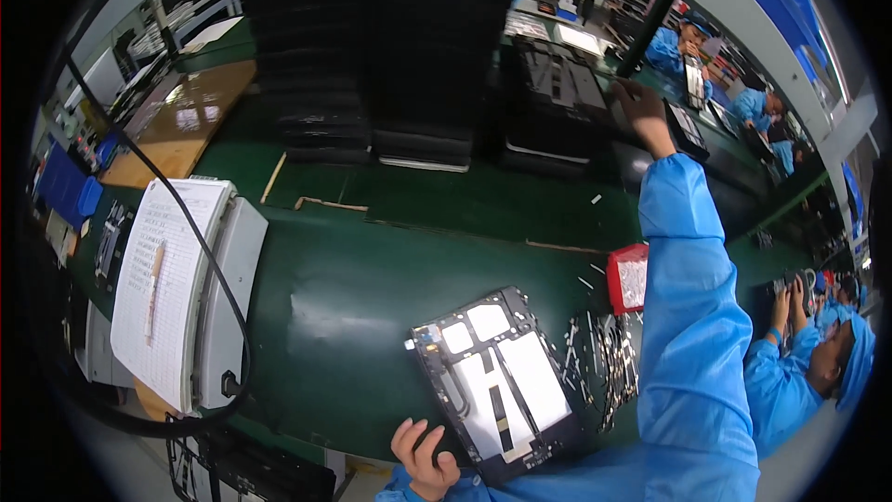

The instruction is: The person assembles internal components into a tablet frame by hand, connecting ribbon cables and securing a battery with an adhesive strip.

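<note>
The flat panel point(497, 381) under my left hand point(423, 456) is a dark rectangular frame, its face broken into pale white patches of differing size, a large one in the middle and smaller ones toward the far end, with thin dark strips crossing the white. It lies flat on the green surface point(372, 279), at the near edge, and my left grip is closed on its near left corner, fingers curled over the edge. Its long axis runs on a slant, from that near corner away from me and leftward, so the narrow far end points up toward the stacks of dark trays point(418, 84). Just right of the panel lies a scatter of small thin metal pieces point(604, 358), too fine to tell apart, and beyond them, further from the panel, a small red box point(629, 279). My right hand point(641, 112) is stretched far out past the panel, its blue sleeve point(692, 316) covering the surface on that side; the hand rests at a dark tray point(557, 84), but whether that grip is closed or loose I cannot tell, as I see only its back. The panel's near end is partly cut off by my sleeve. Well left of the panel sits a paper sheet point(163, 288) with a pen on a grey machine
</note>
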Action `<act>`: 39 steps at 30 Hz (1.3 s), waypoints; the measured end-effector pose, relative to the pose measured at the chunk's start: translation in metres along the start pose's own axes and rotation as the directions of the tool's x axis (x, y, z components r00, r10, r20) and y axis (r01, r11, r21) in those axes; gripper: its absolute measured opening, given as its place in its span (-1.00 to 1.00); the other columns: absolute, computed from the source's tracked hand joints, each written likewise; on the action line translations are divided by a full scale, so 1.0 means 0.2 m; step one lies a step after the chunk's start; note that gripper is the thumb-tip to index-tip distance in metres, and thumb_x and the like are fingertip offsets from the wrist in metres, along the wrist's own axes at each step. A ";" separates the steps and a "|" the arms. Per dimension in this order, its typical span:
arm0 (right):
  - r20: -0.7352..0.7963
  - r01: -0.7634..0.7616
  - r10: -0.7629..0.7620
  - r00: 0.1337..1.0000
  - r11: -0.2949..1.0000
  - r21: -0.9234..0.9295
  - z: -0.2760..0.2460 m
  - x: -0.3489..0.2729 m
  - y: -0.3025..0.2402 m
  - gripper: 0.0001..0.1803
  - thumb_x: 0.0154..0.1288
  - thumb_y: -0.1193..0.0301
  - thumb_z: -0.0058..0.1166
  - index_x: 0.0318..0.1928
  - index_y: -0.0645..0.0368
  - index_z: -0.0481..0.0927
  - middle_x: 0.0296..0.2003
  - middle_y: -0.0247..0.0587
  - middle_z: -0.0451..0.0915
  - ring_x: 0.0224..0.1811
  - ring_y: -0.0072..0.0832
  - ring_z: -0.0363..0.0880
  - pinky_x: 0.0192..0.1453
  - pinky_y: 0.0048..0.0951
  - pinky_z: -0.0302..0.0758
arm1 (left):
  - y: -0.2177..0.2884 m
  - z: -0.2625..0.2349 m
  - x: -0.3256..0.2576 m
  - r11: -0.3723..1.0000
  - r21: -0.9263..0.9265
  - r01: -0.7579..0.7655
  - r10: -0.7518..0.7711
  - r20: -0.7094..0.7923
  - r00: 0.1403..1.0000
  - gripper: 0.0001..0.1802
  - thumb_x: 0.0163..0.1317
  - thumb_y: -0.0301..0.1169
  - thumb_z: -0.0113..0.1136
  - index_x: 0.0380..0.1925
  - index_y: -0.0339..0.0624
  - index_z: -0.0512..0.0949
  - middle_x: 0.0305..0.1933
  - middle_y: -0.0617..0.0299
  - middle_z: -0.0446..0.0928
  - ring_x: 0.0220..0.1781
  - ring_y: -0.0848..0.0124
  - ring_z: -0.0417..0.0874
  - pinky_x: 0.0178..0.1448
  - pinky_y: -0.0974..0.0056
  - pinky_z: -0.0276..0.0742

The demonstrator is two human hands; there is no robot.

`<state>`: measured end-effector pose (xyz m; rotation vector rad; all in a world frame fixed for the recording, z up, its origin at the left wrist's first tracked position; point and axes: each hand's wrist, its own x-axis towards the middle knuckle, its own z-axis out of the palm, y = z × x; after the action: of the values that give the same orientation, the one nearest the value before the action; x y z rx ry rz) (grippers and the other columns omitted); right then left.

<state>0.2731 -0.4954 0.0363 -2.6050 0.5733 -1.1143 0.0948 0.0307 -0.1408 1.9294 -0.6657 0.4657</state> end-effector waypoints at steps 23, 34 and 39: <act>0.647 -0.091 0.434 0.626 0.865 -0.493 -0.69 -1.78 -0.29 -0.68 0.04 0.24 0.12 -0.43 0.31 0.58 -0.53 0.15 0.56 -0.45 0.01 0.56 -0.33 -0.13 0.51 | 0.12 -0.04 -0.03 0.924 -0.108 0.367 -0.353 0.128 0.927 -0.58 0.40 -0.31 -0.33 0.09 -0.37 0.31 0.29 -0.03 0.12 0.33 0.15 0.18 0.37 0.14 0.09; 0.560 -0.470 0.456 0.692 0.873 -0.130 -0.85 -1.75 -0.37 -0.79 0.16 0.43 0.12 -0.32 0.38 0.62 -0.56 0.14 0.54 -0.57 -0.20 0.54 -0.43 -0.33 0.43 | 0.38 -0.11 -0.03 0.892 -0.286 0.349 -0.300 0.201 0.933 -0.70 0.29 -0.37 -0.08 -0.09 -0.36 0.41 0.19 -0.09 0.26 0.21 0.18 0.33 0.27 0.19 0.21; 0.391 -0.603 0.553 0.736 0.798 0.005 -0.83 -1.80 -0.37 -0.83 0.12 0.47 0.20 -0.42 0.39 0.61 -0.76 -0.31 0.37 -0.68 -0.74 0.22 -0.62 -0.58 0.13 | 0.46 -0.07 0.00 0.853 -0.416 0.317 -0.118 0.437 0.892 -0.82 0.18 -0.47 0.09 -0.27 -0.38 0.52 -0.13 -0.04 0.53 -0.12 0.20 0.56 0.00 0.23 0.46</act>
<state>-0.0559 -0.2808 -0.0529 -2.1787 1.0771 -0.4216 0.0365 0.0104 -0.0713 1.5976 -0.7209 -0.2410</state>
